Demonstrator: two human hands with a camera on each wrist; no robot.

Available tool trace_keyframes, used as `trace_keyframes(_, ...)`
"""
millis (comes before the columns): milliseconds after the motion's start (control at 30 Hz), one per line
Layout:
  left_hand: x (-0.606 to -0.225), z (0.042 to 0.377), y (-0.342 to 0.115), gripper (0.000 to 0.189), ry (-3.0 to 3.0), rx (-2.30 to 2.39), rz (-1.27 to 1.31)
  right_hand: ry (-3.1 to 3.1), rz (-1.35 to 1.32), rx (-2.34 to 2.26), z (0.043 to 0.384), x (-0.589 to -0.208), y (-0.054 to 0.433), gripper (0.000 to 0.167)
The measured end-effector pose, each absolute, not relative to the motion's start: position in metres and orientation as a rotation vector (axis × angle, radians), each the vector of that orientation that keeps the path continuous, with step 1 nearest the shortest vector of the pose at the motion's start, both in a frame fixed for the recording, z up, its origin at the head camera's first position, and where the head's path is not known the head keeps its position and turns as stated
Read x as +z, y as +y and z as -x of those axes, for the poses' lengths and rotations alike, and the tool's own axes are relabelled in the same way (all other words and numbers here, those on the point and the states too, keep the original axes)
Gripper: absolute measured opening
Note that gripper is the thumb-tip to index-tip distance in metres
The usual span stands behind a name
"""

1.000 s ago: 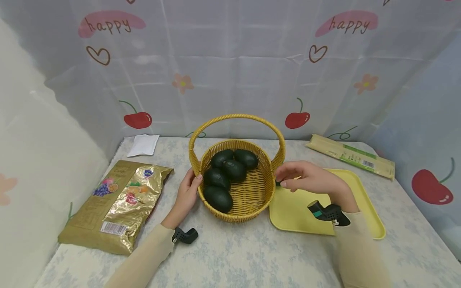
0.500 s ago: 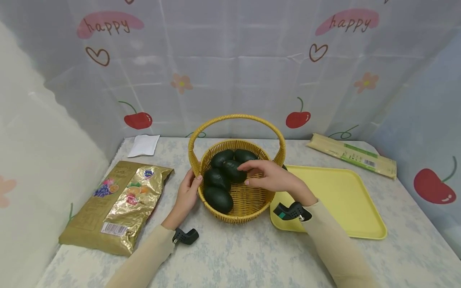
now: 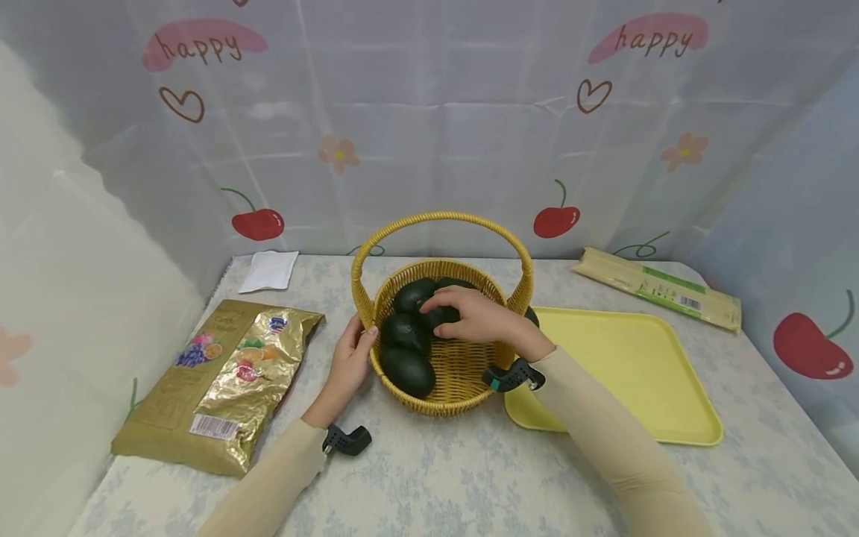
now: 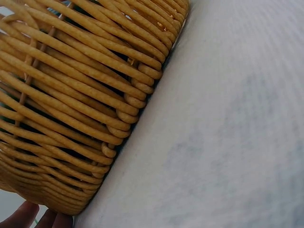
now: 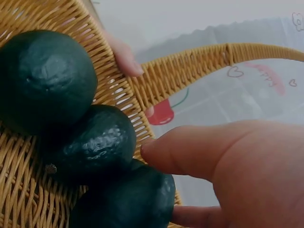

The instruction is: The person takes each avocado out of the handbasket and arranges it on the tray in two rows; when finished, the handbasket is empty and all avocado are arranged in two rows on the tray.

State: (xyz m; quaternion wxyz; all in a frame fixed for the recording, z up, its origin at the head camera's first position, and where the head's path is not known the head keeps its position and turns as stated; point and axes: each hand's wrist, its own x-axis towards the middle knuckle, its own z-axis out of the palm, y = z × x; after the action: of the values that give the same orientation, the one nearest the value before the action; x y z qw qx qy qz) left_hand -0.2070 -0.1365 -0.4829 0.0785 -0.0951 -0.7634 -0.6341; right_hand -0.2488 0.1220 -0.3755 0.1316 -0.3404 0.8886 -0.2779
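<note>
A yellow wicker basket (image 3: 439, 406) with a tall arched handle stands on the table, several dark green avocados (image 3: 407, 371) inside it. My left hand (image 3: 352, 353) grips its left side near the handle's foot, thumb over the rim; some of its fingertips show beyond the weave in the left wrist view. My right hand (image 3: 473, 316) reaches into the basket over the middle avocado, thumb and fingers apart. In the right wrist view its thumb (image 5: 175, 149) is close to the avocados (image 5: 90, 145), and one finger shows beside the lowest one. The other fingers are hidden.
A yellow tray (image 3: 617, 373) lies right of the basket. Another avocado (image 3: 532, 316) is partly hidden behind the basket's right side. A gold foil bag (image 3: 218, 384) and a white packet (image 3: 269, 271) lie left, a long beige package (image 3: 661, 289) back right.
My right hand has moved left from the tray side, across the rim and over the avocados in the basket. The left hand has stayed on the basket.
</note>
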Motion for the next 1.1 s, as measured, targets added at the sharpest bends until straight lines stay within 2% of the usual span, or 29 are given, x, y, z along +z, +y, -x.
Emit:
trace_keyframes(467,-0.483,0.205,-0.134,0.050,-2.294,-1.914,0.263,2.592,0.970,-0.678,0.257,-0.384,0.112,0.041)
trace_keyframes(1100,-0.480,0.204,-0.135,0.050,-2.303,-1.905,0.256,2.621,0.999,-0.574,0.257,-0.386,0.106,0.053)
